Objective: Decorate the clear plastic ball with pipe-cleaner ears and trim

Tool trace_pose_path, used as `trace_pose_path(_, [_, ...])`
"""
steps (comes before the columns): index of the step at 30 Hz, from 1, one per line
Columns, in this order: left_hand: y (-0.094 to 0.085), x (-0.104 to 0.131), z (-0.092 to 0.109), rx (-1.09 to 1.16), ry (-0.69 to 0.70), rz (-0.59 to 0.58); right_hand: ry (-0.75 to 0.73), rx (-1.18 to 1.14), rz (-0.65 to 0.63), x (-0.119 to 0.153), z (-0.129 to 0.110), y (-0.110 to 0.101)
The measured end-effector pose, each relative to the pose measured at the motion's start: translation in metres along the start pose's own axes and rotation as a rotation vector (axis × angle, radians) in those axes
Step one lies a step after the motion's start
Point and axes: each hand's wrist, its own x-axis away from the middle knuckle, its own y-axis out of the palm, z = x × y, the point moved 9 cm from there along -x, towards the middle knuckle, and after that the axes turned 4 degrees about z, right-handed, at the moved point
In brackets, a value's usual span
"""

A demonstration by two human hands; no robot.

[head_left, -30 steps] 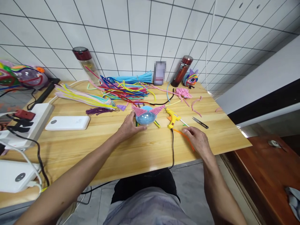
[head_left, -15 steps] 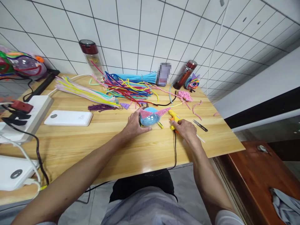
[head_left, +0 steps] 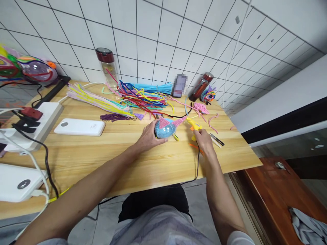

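Right now, our left hand (head_left: 148, 136) has its fingers clamped on the left side of the blue ball (head_left: 166, 131), which is near the middle of the desk (head_left: 153, 166). Our right hand (head_left: 203, 139) has its fingers closed around the yellow glue gun (head_left: 196, 125), to the right of the ball, with the snips (head_left: 217, 139) just beside that hand and the stems (head_left: 145, 98) heaped behind the ball.
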Motion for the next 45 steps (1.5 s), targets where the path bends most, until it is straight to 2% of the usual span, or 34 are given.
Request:
trace_pose_path(6, [-0.003,-0.001,0.003,-0.027,0.035,0.015,-0.075,-0.551,0.043,-0.005,-0.012,-0.01])
trace_pose_path(10, [-0.003,-0.002,0.004,-0.027,0.038,0.007,-0.098,-1.065,-0.129,-0.001,-0.021,-0.011])
trace_pose_path(12, [-0.001,-0.001,0.004,-0.019,0.039,-0.008,-0.098,-1.167,-0.221,0.007,-0.021,-0.013])
trace_pose_path(15, [0.001,0.001,0.001,0.001,-0.01,-0.032,-0.118,-1.13,-0.264,0.025,-0.016,-0.021])
trace_pose_path(18, [0.002,0.001,-0.003,0.009,-0.076,-0.044,-0.124,-1.069,-0.222,0.046,-0.007,-0.029])
trace_pose_path(21, [0.003,0.0,0.0,-0.003,-0.087,-0.058,-0.13,-0.995,-0.179,0.064,-0.001,-0.031])
trace_pose_path(25, [0.002,-0.001,0.004,-0.03,-0.099,-0.042,-0.148,-0.968,-0.2,0.081,-0.001,-0.022])
trace_pose_path(30, [0.003,-0.004,0.009,-0.052,-0.133,-0.035,-0.121,-1.005,-0.315,0.092,-0.005,-0.006])
trace_pose_path(36, [0.009,-0.008,0.026,-0.021,0.033,-0.024,-0.148,-0.941,-0.382,0.098,-0.004,-0.002])
trace_pose_path(41, [0.013,-0.002,0.021,0.01,0.058,0.04,-0.116,-1.0,-0.377,0.103,-0.002,-0.009])
trace_pose_path(45, [0.013,0.0,0.021,0.013,0.106,0.085,-0.091,-1.013,-0.447,0.108,-0.005,-0.006])
